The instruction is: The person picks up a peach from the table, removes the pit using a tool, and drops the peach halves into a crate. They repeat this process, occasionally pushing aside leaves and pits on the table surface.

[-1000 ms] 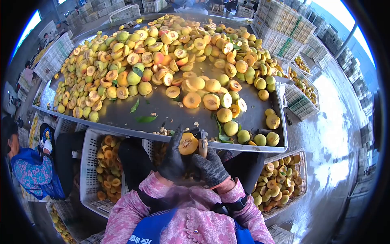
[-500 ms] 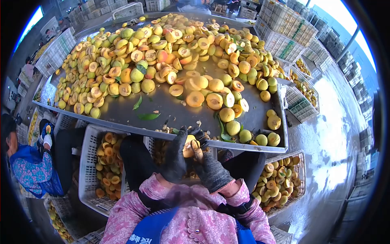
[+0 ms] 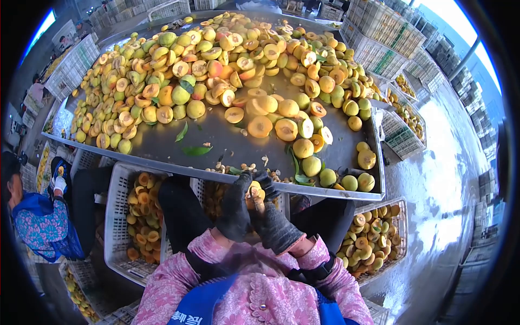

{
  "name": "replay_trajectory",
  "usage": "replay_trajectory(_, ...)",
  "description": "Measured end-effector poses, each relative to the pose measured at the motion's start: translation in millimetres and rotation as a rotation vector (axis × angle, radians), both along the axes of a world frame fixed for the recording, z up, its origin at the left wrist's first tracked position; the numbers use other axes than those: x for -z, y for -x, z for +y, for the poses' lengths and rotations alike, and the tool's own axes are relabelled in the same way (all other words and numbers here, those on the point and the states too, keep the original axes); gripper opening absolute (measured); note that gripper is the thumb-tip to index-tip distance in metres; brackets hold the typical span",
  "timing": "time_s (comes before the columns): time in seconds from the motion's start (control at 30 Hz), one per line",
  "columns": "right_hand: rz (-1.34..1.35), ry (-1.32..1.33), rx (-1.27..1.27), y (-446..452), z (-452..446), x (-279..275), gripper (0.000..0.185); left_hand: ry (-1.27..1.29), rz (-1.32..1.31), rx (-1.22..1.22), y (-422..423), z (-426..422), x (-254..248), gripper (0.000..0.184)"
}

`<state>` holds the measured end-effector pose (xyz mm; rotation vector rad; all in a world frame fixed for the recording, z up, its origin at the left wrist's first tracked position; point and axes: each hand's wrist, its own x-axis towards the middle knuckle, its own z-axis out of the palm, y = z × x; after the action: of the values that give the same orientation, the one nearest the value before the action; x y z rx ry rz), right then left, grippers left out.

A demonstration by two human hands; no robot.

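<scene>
My left hand, in a dark glove, is closed on a halved yellow fruit at the table's front edge. My right hand, in a grey and black glove, presses against it from the right, its fingers wrapped round a tool with a light brown handle. The tool's working end is hidden by the fruit and fingers. Just beyond both hands, small pits and scraps lie along the metal table's edge. Farther back, many halved and whole fruits are heaped on the table.
A crate of fruit halves stands left of my legs, another to the right. Beneath my hands is a third crate. A co-worker sits at the far left. Stacked crates rise at the back right.
The fruit half, first showing its cut face, has turned and is now more covered by my fingers. My right hand has closed in against it, and the metal part of the tool has gone from view.
</scene>
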<state>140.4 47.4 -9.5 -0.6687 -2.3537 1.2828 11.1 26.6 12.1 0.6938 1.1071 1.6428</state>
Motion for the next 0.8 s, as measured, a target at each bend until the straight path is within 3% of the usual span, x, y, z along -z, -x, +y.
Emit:
replay_trajectory(0.07, -0.019, -0.057, -0.091, -7.8, 5.3, -15.1, 0.026, -0.008, -0.077, 0.093, 6.6, -3.9, -10.9, 0.034)
replay_trajectory(0.13, -0.023, -0.380, -0.241, -13.9, 9.9, -9.6, 0.023, -0.183, 0.655, -0.019, 17.1, -10.1, -4.8, 0.030)
replay_trajectory(0.17, -0.016, -0.242, -0.221, -16.6, 9.1, -3.8, 0.020, -0.269, 1.018, -0.072, 21.7, -13.2, 0.2, 0.029)
replay_trajectory(0.27, -0.031, 0.063, -0.172, -20.7, 6.4, 2.1, 0.015, -0.300, 1.134, 0.179, 38.5, -10.6, 16.8, 0.039)
replay_trajectory(0.43, 0.004, 0.227, -0.200, -21.2, 5.5, -6.0, 0.020, -0.252, 1.135, 0.151, 34.9, -16.7, 25.4, 0.043)
replay_trajectory(0.53, 0.011, 1.051, -0.025, -18.6, -0.8, -17.4, 0.028, -0.184, 1.153, 0.047, 25.2, -19.1, 15.4, 0.038)
replay_trajectory(0.57, 0.044, 1.142, -0.027, -17.8, -1.2, -22.6, 0.030, -0.148, 1.166, 0.016, 21.9, -19.4, 13.3, 0.036)
replay_trajectory(0.63, 0.109, 1.325, -0.026, -16.6, -0.7, -30.9, 0.033, -0.045, 0.948, 0.024, 19.4, -16.1, 26.3, 0.032)
replay_trajectory(0.7, 0.108, 1.363, 0.022, -14.9, -4.3, -31.4, 0.027, 0.022, 0.518, 0.046, 14.6, -15.0, 28.3, 0.030)
replay_trajectory(0.77, 0.164, 1.522, 0.021, -16.0, -5.1, -27.3, 0.024, 0.053, -0.122, 0.073, 3.5, -12.4, -8.3, 0.029)
replay_trajectory(0.8, 0.223, 1.662, -0.006, -18.3, -3.9, -20.2, 0.023, 0.073, -0.198, 0.069, -0.1, -11.5, -11.0, 0.028)
